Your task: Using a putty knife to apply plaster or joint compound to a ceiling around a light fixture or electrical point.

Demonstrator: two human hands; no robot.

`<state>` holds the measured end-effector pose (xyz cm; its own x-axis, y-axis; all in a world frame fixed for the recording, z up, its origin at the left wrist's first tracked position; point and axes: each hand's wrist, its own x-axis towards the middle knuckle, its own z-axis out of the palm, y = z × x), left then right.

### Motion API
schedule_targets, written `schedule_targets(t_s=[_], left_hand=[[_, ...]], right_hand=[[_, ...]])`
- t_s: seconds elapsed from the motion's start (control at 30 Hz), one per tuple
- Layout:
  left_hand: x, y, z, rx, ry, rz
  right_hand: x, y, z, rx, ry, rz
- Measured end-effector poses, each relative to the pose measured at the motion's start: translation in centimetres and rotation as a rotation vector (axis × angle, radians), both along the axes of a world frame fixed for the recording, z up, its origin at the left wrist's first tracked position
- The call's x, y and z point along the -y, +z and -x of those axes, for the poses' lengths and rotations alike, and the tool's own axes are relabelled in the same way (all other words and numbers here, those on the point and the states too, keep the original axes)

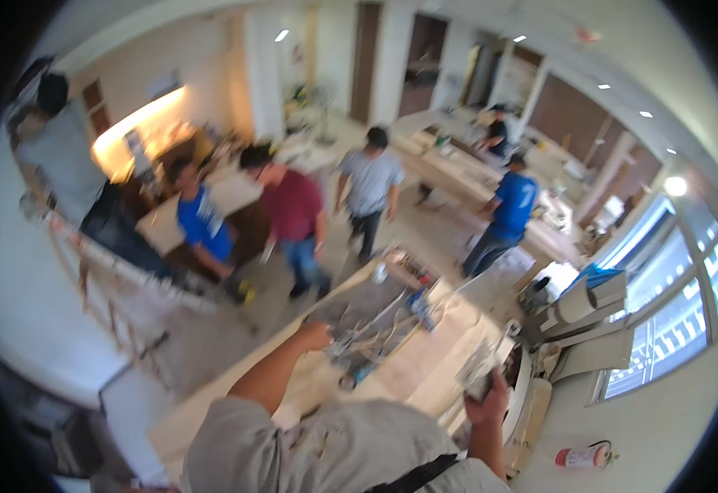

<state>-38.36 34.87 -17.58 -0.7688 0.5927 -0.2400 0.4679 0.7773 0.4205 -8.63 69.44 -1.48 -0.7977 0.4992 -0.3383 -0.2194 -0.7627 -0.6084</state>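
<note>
A wooden workbench (236, 382) stretches in front of me, with a dark grey sheet (349, 304) on top. My left hand (315, 335) reaches over the near left edge of that sheet, beside a tangle of cords and metal tools (347, 341). Blur hides whether its fingers hold anything. Over the right end of the bench, my right hand (490, 401) is closed around a pale, partly see-through object (479, 374) whose kind I cannot make out. A blue tool (419, 308) lies on the sheet's right part, and a roll of tape (347, 382) sits near the front.
Several people are beyond the bench, including one in a maroon shirt (293, 197) and one in blue (513, 201). Someone stands high on a ladder (96, 255) at left. Cardboard boxes (577, 308) and a window (663, 329) are at right; a fire extinguisher (581, 457) hangs nearby.
</note>
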Motion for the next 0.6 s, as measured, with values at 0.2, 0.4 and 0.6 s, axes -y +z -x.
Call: schedule_targets(t_s=[0.2,0.4,0.6], left_hand=[[-7.2,30.2,5.2,-0.406,0.034,-0.409],[-10.5,57.1,-0.6,-1.113,-0.241,-0.805],[-11.3,73.2,-7.9,-1.730,-0.197,-0.990]], right_hand=[[-0.2,2.3,-1.1,-0.032,-0.003,0.044],[-1.9,2.3,-3.0,-0.093,-0.027,0.110],[-3.1,2.3,-4.3,-0.092,-0.076,0.065]])
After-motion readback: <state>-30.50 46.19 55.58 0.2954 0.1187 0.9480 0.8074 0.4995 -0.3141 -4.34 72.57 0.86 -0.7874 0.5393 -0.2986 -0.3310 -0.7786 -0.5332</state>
